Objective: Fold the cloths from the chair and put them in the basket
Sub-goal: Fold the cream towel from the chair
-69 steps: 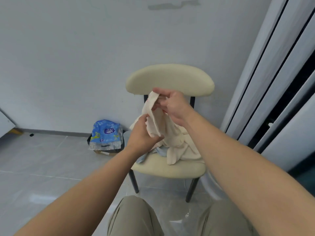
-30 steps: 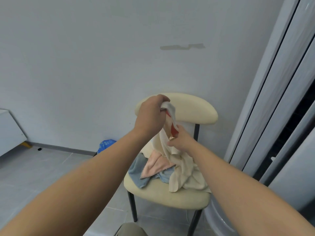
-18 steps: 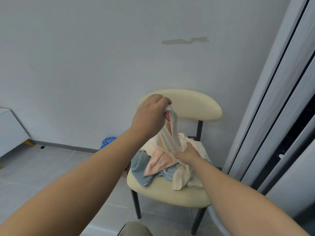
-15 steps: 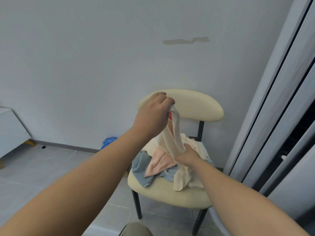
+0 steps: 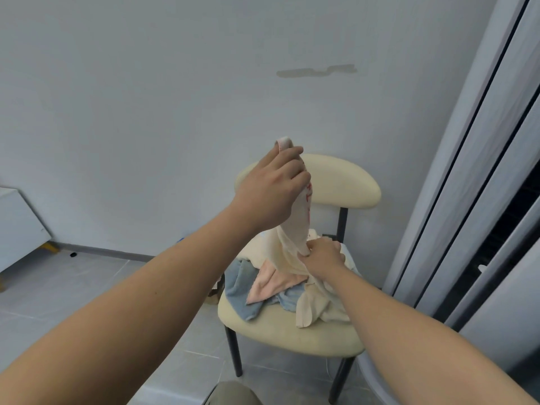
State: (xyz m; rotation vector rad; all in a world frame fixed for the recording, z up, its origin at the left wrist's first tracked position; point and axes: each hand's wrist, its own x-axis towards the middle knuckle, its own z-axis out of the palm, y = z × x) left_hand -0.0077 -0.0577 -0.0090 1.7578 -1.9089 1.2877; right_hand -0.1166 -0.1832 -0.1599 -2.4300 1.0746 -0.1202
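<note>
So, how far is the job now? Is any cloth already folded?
Done: nothing visible; no folded cloth is in view. In hand: the left hand grips the top of a cream cloth, the right hand pinches it lower down, over the chair. Left: folding it, then the pink cloth and blue cloth crumpled on the seat, and placing all in the basket, not clearly in view.

A cream chair (image 5: 280, 331) bears blue (image 5: 239, 290), pink (image 5: 271, 283) and cream cloths (image 5: 318, 308).
</note>
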